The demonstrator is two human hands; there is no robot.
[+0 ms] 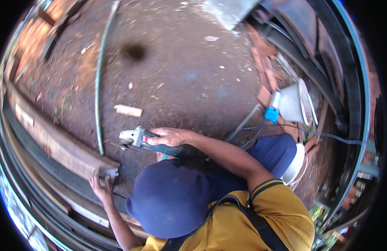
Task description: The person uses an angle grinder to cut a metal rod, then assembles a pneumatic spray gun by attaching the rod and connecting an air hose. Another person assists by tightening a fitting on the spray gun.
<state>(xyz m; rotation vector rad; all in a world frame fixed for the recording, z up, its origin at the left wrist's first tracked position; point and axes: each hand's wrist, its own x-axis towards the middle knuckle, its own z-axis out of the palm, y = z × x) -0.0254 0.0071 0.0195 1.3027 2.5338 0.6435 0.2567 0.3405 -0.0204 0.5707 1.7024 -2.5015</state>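
Note:
My right hand (170, 137) is wrapped round the body of an angle grinder (140, 137). The tool's silver head points left, held above the ground, and a thin disc edge shows beneath it. At the lower left my left hand (102, 187) grips a short grey metal piece (109, 172) by the end of a wooden beam (59, 136), thumb on one side and fingers on the other. Whether this piece is loose or part of a longer bar cannot be seen. A gap separates the grinder from the metal piece. The blue cap and my bent knee hide some of the ground.
A long pale green pole (99, 83) lies on the dirt, near a small wood offcut (128, 110). Long dark bars (38, 161) line the left side. To the right are a whitish bucket (292, 102), a blue connector (271, 114) with a cable (327, 134), and stacked metal.

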